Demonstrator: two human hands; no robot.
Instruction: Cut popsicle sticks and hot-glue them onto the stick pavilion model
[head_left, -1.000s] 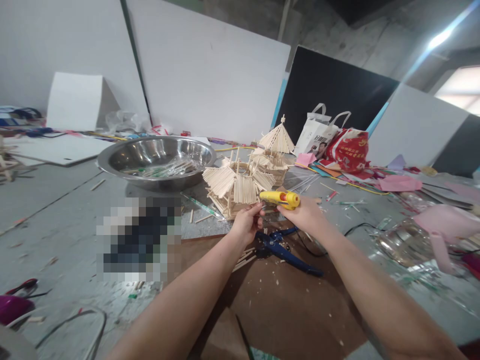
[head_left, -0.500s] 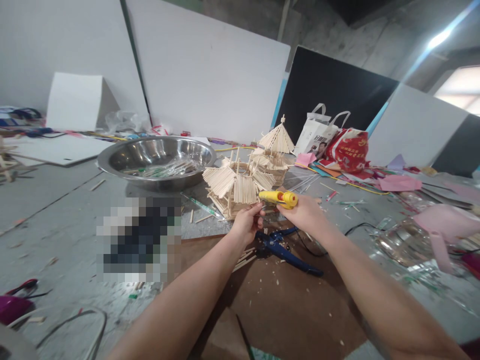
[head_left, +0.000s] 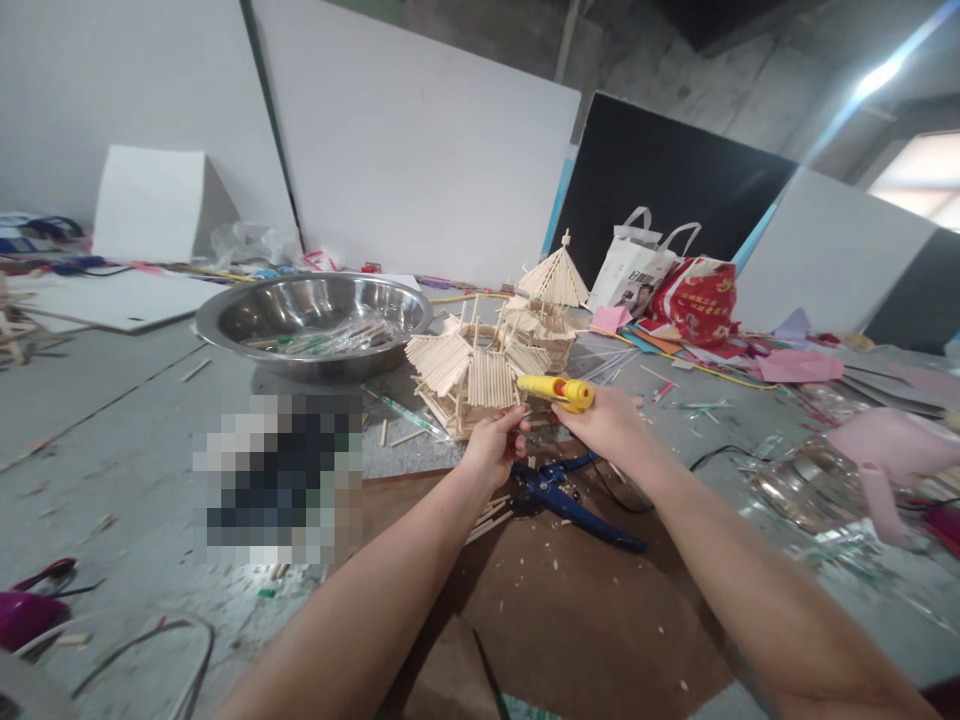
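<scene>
A yellow hot glue gun (head_left: 559,388) is in my right hand (head_left: 611,432), its front end pointing left toward the stick model. My left hand (head_left: 495,445) is closed in a pinch just below the gun's front; whatever lies between its fingertips is too small to make out. Right behind both hands stands a pagoda-like model (head_left: 491,375) built of thin wooden sticks, with sloped roof panels and upright posts. Below the hands, blue-handled pliers (head_left: 562,495) lie on a brown board (head_left: 570,620), with several loose sticks (head_left: 491,520) beside them.
A steel basin (head_left: 225,325) holding plastic-wrapped sticks is at the left. Behind the model is a pointed stick roof (head_left: 559,275). A white bag (head_left: 628,270) and a red bag (head_left: 697,300) stand at the back right, a clear jug with pink parts (head_left: 810,480) nearer.
The glue gun has tilted and shifted very slightly in my right hand's grip. My left hand stays almost still, and the other things have not moved.
</scene>
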